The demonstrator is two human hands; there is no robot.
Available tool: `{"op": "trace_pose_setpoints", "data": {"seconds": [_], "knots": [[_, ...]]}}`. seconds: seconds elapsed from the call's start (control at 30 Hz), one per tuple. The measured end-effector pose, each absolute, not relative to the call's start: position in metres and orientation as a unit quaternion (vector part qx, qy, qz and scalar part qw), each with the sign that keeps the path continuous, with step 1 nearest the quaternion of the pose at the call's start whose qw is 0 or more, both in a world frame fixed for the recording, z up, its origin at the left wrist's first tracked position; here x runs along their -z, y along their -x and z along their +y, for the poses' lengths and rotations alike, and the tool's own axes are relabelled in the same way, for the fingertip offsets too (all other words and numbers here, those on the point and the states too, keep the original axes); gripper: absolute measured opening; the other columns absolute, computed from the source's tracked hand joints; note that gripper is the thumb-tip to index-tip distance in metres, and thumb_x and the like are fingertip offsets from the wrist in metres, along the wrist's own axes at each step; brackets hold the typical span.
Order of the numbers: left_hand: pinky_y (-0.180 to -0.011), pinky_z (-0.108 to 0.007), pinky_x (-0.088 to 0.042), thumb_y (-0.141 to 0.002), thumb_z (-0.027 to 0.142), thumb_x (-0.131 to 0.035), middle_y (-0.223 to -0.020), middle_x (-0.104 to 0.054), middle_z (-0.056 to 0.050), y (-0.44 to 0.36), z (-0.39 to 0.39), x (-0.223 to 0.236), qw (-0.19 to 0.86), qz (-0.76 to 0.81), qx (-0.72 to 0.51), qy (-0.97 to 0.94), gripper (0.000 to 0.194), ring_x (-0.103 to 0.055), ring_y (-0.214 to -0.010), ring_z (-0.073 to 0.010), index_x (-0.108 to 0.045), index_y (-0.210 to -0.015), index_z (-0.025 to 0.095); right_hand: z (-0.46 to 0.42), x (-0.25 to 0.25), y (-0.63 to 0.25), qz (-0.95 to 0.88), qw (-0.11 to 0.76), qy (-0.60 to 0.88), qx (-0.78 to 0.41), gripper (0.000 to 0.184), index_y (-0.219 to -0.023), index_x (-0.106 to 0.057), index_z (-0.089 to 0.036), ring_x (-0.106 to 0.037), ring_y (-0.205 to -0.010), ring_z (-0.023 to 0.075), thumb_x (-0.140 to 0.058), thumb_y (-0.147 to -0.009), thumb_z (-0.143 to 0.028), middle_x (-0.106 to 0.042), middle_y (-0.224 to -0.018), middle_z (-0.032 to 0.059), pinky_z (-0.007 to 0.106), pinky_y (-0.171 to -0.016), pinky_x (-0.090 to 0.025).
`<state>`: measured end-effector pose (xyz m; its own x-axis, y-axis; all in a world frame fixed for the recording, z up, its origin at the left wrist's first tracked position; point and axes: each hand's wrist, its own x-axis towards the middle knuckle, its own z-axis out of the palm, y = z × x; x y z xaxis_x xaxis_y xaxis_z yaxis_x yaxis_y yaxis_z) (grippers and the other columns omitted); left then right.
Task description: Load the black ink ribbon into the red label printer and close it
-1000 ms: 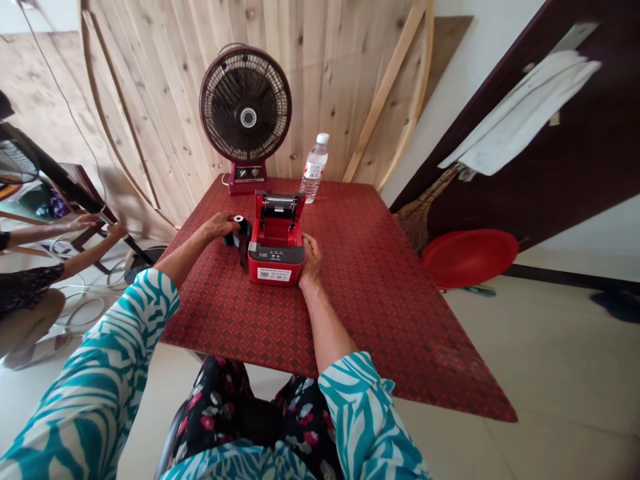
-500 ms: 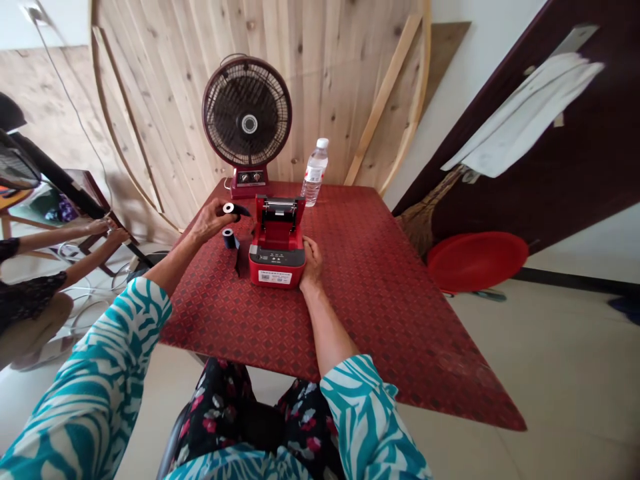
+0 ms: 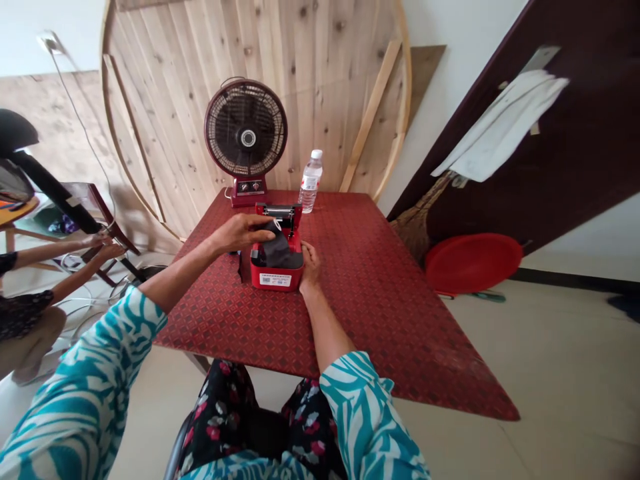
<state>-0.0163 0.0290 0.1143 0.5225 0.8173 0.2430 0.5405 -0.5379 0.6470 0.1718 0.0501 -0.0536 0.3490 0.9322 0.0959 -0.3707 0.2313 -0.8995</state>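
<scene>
A red and black label printer (image 3: 277, 279) stands on the table with its lid raised. In my left hand (image 3: 246, 230) is a black ribbon roll (image 3: 277, 248) with a white core, pinched between thumb and fingers over the printer's open bay. A loose flap of the black ribbon hangs down over the printer's dark front panel. My right hand (image 3: 310, 267) is curled against the printer's right side, gripping it. Left of the printer, a dark ribbon strip (image 3: 240, 267) lies on the table, and the second roll is mostly hidden by my left hand.
A fan (image 3: 246, 137) and a water bottle (image 3: 309, 183) stand at the back of the red table (image 3: 380, 313). At the far left, another person's hands (image 3: 103, 243) hold a black pole-like part. A red basin (image 3: 475, 262) and a broom are at right.
My left hand has carried the ribbon roll rightward from beside the printer to above its open bay. My right hand stays at the printer's side. The view has tilted slightly.
</scene>
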Motion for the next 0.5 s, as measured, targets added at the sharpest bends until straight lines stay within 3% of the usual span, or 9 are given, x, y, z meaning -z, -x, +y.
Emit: {"op": "trace_pose_setpoints", "data": {"seconds": [0.17, 0.37, 0.5], "knots": [[-0.098, -0.031, -0.050, -0.085, 0.023, -0.057, -0.122, -0.072, -0.007, -0.023, 0.056, -0.092, 0.111, 0.462, -0.113, -0.873, 0.040, -0.066, -0.114, -0.0238, -0.069, -0.122, 0.021, 0.051, 0.053, -0.171, -0.340, 0.709, 0.407, -0.465, 0.038, -0.098, -0.069, -0.022, -0.065, -0.091, 0.0174, -0.060, -0.074, -0.050, -0.074, -0.099, 0.0020, 0.033, -0.089, -0.049], [-0.086, -0.026, -0.051, -0.083, 0.019, -0.055, -0.116, -0.073, -0.010, -0.033, 0.068, -0.092, 0.099, 0.492, 0.023, -0.865, 0.042, -0.069, -0.103, -0.0223, -0.067, -0.123, 0.015, 0.053, 0.055, -0.171, -0.358, 0.705, 0.424, -0.441, 0.034, -0.099, -0.070, -0.024, -0.064, -0.099, 0.0191, -0.057, -0.077, -0.047, -0.074, -0.102, 0.0018, 0.035, -0.095, -0.048], [-0.082, -0.026, -0.049, -0.080, 0.023, -0.061, -0.114, -0.075, -0.006, -0.029, 0.074, -0.098, 0.067, 0.490, 0.063, -0.867, 0.041, -0.069, -0.103, -0.0226, -0.070, -0.120, 0.023, 0.054, 0.054, -0.170, -0.361, 0.707, 0.419, -0.442, 0.033, -0.098, -0.070, -0.024, -0.064, -0.099, 0.0194, -0.056, -0.078, -0.046, -0.074, -0.103, 0.0017, 0.036, -0.096, -0.047]]}}
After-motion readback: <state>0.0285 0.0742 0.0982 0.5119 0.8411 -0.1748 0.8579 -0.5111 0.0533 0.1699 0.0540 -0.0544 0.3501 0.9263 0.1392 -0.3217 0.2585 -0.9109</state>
